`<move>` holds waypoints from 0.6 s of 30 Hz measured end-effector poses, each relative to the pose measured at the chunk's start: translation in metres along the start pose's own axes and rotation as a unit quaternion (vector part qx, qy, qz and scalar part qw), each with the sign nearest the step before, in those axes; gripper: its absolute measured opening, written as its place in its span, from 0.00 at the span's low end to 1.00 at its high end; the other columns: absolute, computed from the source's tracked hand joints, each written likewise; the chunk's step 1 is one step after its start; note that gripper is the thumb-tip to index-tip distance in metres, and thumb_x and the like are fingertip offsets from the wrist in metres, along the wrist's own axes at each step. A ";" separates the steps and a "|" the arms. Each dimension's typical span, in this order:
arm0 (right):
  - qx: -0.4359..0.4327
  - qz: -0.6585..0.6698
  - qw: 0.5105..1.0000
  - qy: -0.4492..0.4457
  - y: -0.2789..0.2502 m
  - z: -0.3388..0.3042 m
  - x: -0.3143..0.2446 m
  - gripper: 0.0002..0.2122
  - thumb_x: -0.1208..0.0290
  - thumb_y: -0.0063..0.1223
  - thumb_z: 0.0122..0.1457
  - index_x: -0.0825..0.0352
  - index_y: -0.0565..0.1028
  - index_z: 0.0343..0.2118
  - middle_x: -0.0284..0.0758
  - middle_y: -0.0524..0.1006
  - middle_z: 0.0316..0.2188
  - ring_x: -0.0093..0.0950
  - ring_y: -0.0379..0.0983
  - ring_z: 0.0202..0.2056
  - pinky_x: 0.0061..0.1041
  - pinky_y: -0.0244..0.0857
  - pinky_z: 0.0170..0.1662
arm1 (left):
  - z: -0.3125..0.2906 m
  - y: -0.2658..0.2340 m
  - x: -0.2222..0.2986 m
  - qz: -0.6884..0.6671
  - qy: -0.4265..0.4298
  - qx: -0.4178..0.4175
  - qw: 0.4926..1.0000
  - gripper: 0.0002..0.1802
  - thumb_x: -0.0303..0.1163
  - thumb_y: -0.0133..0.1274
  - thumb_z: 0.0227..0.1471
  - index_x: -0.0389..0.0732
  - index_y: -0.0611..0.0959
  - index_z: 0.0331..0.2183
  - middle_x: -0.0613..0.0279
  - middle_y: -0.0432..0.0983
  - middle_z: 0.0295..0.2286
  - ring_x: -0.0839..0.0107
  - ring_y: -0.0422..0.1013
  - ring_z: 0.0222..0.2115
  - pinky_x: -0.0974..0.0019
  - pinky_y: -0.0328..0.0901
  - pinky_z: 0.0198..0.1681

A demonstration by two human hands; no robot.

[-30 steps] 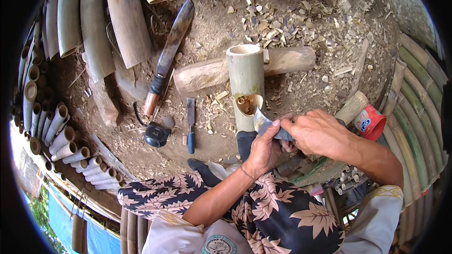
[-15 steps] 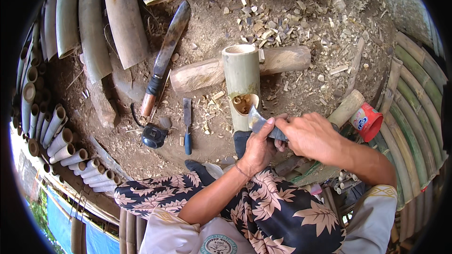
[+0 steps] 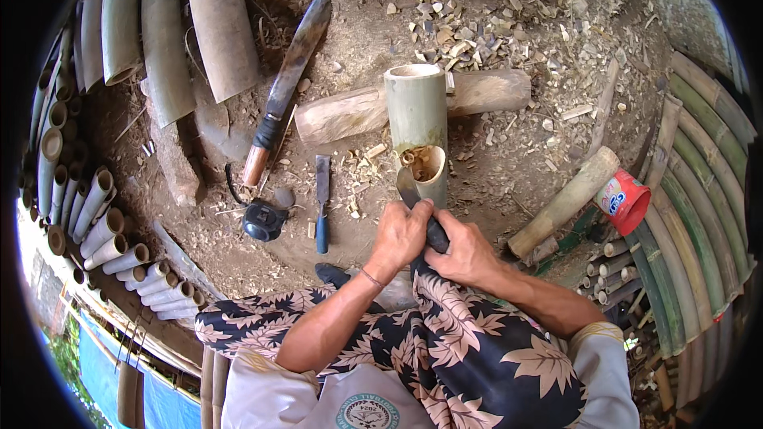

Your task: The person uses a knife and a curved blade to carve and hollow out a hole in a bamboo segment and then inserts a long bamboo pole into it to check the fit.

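Note:
A short-bladed knife [image 3: 408, 187] with a dark handle is gripped by both my hands. My left hand [image 3: 400, 236] is closed around its front part near the blade, and my right hand [image 3: 470, 254] is closed on the handle behind. The blade tip points away from me and meets the left edge of a slanted opening in a pale green bamboo tube [image 3: 416, 107]. Curled shavings [image 3: 417, 162] lie inside that opening. The tube leans on a short split log [image 3: 493, 92], its upper end hollow. The near end of the tube is partly hidden by my hands.
Left of the tube lie a chisel [image 3: 322, 214] with a blue handle, a black tape measure [image 3: 264, 219] and a long machete [image 3: 290, 79]. A red plastic container [image 3: 622, 202] stands at right beside bamboo poles [image 3: 707, 230]. Wood chips [image 3: 477, 36] litter the ground.
Both hands have drawn together and shifted lower, my right hand moving left. The blade has swung from the opening's right side to its left edge. The view has shifted slightly.

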State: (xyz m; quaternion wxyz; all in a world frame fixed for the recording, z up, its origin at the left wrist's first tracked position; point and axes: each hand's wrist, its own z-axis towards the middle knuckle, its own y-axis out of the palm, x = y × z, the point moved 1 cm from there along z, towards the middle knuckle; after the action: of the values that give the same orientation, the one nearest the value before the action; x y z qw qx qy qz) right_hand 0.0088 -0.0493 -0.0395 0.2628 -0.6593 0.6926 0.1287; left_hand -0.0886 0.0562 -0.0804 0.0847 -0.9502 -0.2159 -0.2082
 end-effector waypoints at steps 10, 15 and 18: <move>0.108 0.042 0.993 -0.032 0.041 0.010 -0.001 0.22 0.71 0.58 0.49 0.73 0.67 0.47 0.55 0.77 0.28 0.54 0.75 0.34 0.45 0.69 0.36 | 0.014 -0.028 0.011 0.166 0.068 -0.041 0.983 0.29 0.45 0.48 0.53 0.23 0.79 0.20 0.29 0.70 0.18 0.38 0.74 0.23 0.47 0.67 0.28; 0.117 -0.199 0.968 -0.101 -0.028 -0.013 0.003 0.20 0.71 0.58 0.51 0.67 0.69 0.48 0.50 0.78 0.31 0.48 0.77 0.31 0.40 0.74 0.33 | 0.007 0.023 0.016 -0.137 0.039 -0.095 0.985 0.21 0.40 0.47 0.58 0.28 0.81 0.32 0.59 0.74 0.17 0.70 0.70 0.19 0.65 0.64 0.24; 0.116 -0.353 0.915 -0.157 -0.082 0.006 -0.020 0.15 0.67 0.60 0.51 0.66 0.73 0.41 0.45 0.78 0.28 0.43 0.79 0.28 0.38 0.74 0.30 | 0.002 0.042 0.057 -0.232 0.063 -0.052 0.969 0.18 0.38 0.45 0.60 0.33 0.81 0.35 0.65 0.72 0.18 0.78 0.66 0.17 0.72 0.59 0.20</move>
State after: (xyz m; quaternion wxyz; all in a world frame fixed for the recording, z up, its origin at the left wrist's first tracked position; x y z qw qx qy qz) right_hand 0.0902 -0.0372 -0.0201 0.4713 -0.7971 0.3743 0.0485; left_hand -0.0221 0.0405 -0.0610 -0.0024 -0.8621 -0.4139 -0.2922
